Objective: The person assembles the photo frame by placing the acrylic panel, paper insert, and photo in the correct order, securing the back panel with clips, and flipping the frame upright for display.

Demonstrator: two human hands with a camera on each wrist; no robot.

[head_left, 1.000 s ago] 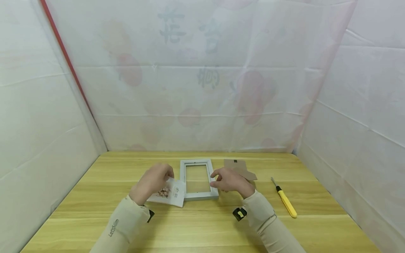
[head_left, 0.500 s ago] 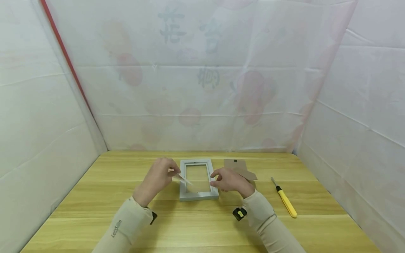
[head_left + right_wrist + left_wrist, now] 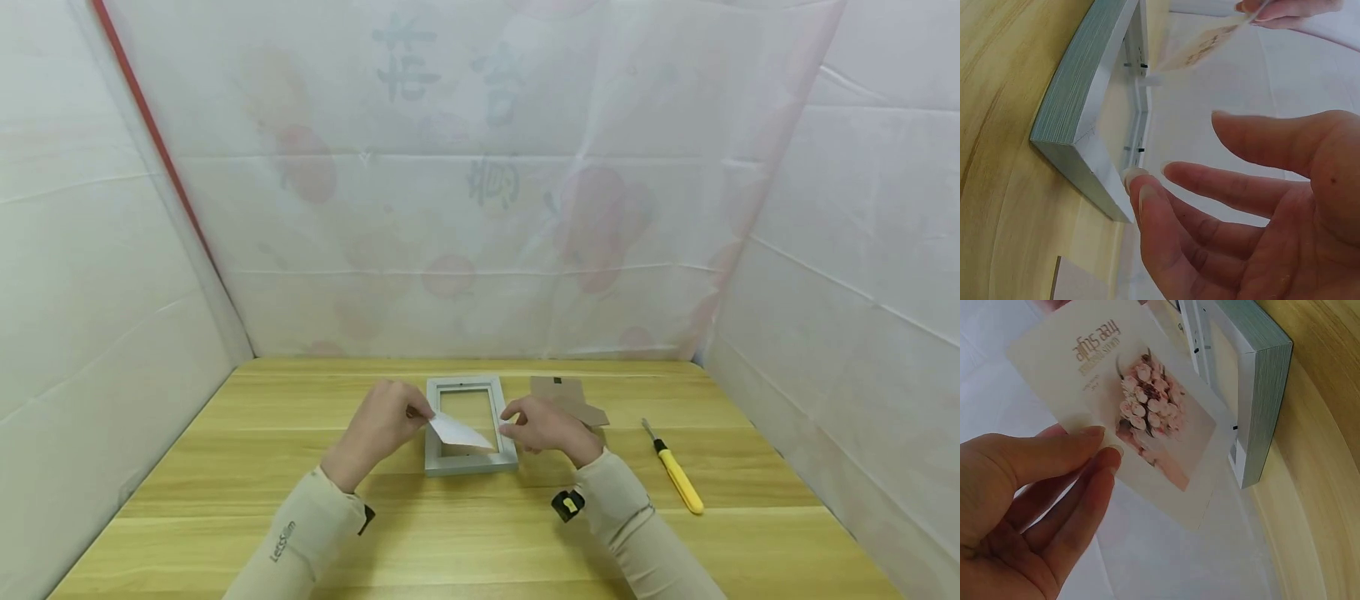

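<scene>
A photo card [image 3: 459, 432] printed with pink flowers [image 3: 1144, 419] hangs tilted over the opening of a grey picture frame [image 3: 470, 461] that lies back side up on the wooden table [image 3: 480, 533]. My left hand [image 3: 384, 425] pinches the card by its left edge between thumb and fingers [image 3: 1088, 459]. At the frame's right side my right hand [image 3: 542, 427] holds its fingers nearly straight, and one fingertip [image 3: 1133, 179] touches the frame's rim [image 3: 1082, 119]. The right wrist view shows the card [image 3: 1207, 44] above the frame's inner ledge.
A brown backing board [image 3: 564, 395] lies just beyond my right hand. A yellow-handled screwdriver [image 3: 677, 477] lies further right on the table. White sheeting walls [image 3: 480, 208] close in the back and both sides.
My left hand has lifted the card off the table at the frame's left, turned it over and carried it right over the frame's opening. My right hand has stayed at the frame's edge.
</scene>
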